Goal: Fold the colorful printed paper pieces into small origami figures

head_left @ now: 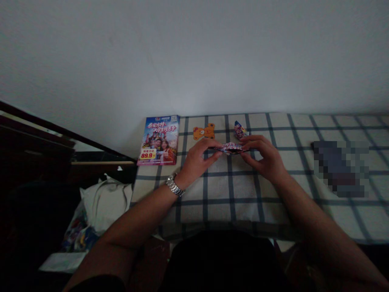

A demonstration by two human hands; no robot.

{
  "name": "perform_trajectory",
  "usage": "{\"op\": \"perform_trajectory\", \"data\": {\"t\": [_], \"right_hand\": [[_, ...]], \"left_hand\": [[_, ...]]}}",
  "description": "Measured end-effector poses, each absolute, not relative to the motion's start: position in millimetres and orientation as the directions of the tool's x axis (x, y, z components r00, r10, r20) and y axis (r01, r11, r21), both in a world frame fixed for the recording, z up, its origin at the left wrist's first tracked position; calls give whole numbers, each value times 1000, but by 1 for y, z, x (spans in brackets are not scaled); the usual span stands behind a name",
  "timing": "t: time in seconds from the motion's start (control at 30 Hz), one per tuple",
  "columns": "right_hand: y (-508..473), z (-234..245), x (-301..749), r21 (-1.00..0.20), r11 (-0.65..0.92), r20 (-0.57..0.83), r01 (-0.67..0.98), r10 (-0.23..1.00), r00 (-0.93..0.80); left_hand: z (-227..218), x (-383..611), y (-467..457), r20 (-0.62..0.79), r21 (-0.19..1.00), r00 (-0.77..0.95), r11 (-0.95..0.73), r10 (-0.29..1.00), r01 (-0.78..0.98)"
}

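A pale wall (194, 56) fills the upper half of the view, above a table spread with a cream cloth (219, 207) checked in dark blue-grey stripes. Near its right end lies a dark object (338, 168) hidden by pixelation, so any label there is unreadable. Below the table's left edge sits a white bag (106, 202). At the cloth's left rear corner lies a blue-and-pink leaflet (159, 140) with large white Chinese lettering, a QR code at top right and a yellow label reading "89.9" in red; its smaller lines are too small to read. The right hand (264, 156) and left hand (199, 158) pinch opposite ends of a folded multicoloured piece (232, 149), between them above the cloth. Behind the left hand is an orange cartoon bear (203, 132). A metal watch (174, 185) circles the left wrist. Just behind the right hand lies a small pointed patterned piece (239, 129), its print illegible.
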State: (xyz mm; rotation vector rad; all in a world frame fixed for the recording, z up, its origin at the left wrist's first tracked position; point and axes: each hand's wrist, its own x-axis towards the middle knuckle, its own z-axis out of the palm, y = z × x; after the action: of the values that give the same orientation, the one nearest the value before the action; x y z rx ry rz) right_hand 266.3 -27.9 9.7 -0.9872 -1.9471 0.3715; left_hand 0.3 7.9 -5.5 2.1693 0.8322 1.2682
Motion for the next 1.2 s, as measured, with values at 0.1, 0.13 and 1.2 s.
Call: {"op": "perform_trajectory", "data": {"t": [0.1,0.13,1.2], "right_hand": [[-27,7,267,-578,649,597,495,750,-287],[-27,7,267,-573,654,598,494,746,-293],[-27,7,267,-617,646,603,449,755,-257]], "left_hand": [[-6,0,9,617,661,390,-719,684,214],[-7,0,9,620,660,392,-722,679,208],[-5,-1,10,603,693,378,-696,703,188]]}}
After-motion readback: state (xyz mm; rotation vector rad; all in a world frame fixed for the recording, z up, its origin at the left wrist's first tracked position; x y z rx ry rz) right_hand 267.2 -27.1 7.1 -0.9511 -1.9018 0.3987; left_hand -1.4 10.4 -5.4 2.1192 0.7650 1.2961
